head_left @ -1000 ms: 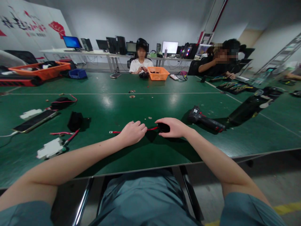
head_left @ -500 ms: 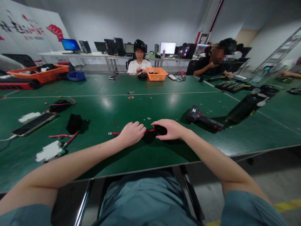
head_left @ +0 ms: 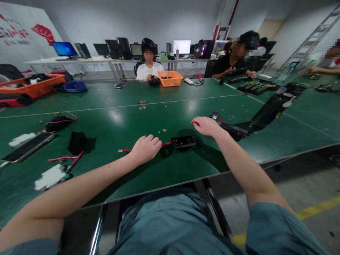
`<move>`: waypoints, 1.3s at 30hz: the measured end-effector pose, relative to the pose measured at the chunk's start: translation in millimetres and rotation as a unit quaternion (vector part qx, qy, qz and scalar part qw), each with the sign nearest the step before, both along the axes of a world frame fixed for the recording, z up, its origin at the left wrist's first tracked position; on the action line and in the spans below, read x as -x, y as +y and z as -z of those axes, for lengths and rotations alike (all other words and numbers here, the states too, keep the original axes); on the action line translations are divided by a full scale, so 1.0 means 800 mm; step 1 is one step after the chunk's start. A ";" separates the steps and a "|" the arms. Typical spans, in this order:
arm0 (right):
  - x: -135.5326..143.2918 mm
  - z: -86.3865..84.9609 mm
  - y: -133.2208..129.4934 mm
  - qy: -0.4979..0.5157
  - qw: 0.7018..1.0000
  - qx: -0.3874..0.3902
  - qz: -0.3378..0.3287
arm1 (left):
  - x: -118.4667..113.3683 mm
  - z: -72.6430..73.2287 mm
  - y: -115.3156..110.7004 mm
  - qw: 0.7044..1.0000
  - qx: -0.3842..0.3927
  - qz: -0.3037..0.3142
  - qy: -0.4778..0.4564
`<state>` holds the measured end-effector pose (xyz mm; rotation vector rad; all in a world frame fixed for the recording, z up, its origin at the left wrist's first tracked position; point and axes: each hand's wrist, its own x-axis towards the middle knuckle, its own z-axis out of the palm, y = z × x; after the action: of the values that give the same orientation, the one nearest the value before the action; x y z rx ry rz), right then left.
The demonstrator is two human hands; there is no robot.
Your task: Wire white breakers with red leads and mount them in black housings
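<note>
A black rectangular case (head_left: 183, 141) with an open top lies on the green table, with bits of metal inside. From its left end runs a red cable (head_left: 124, 151) tipped with a flat metal lug. My left hand (head_left: 147, 148) is closed over the middle of this cable, just left of the case. Off the case, up and to its right, is my right hand (head_left: 205, 125) with fingers pinched together. A tiny thing shows under those fingertips, too small to name. Beyond that hand lies a black power screwdriver (head_left: 233, 131) with red accents, partly hidden by my wrist.
At left lie a black box part (head_left: 77, 142), a white breaker-like block (head_left: 50, 176) with red cable, and a phone (head_left: 28, 147). Orange baskets (head_left: 170, 79) and a blue bin (head_left: 75, 86) stand farther back. Co-workers sit across the table. A black cylindrical arm (head_left: 271, 108) rises at right.
My right hand has let go of the black case and moved up and right, uncovering its open top. My left hand stays on the red cable. The whole view has shifted slightly.
</note>
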<state>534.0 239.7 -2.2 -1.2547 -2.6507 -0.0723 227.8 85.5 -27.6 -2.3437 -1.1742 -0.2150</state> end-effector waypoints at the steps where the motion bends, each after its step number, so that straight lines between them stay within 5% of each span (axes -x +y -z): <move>1: -0.004 0.000 0.002 -0.025 0.999 0.006 0.021 | 0.000 0.000 0.000 1.000 0.003 0.001 -0.004; 7: -0.005 0.002 -0.002 -0.098 0.992 0.037 0.074 | 0.000 0.000 0.000 1.000 0.004 -0.005 0.009; 22: -0.001 0.013 0.004 -0.029 0.998 0.057 -0.005 | 0.000 -0.002 0.000 1.000 -0.002 -0.005 0.024; 29: 0.016 0.011 -0.009 0.085 0.986 0.117 -0.081 | 0.001 -0.001 0.001 1.000 0.006 0.000 0.008; 39: 0.050 -0.005 -0.055 0.201 0.956 0.045 -0.210 | -0.001 -0.001 0.000 1.000 0.000 -0.002 0.003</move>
<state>494.0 195.5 2.1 -0.6146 -2.5066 0.3354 228.5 85.8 -27.1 -2.3407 -1.1753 -0.2080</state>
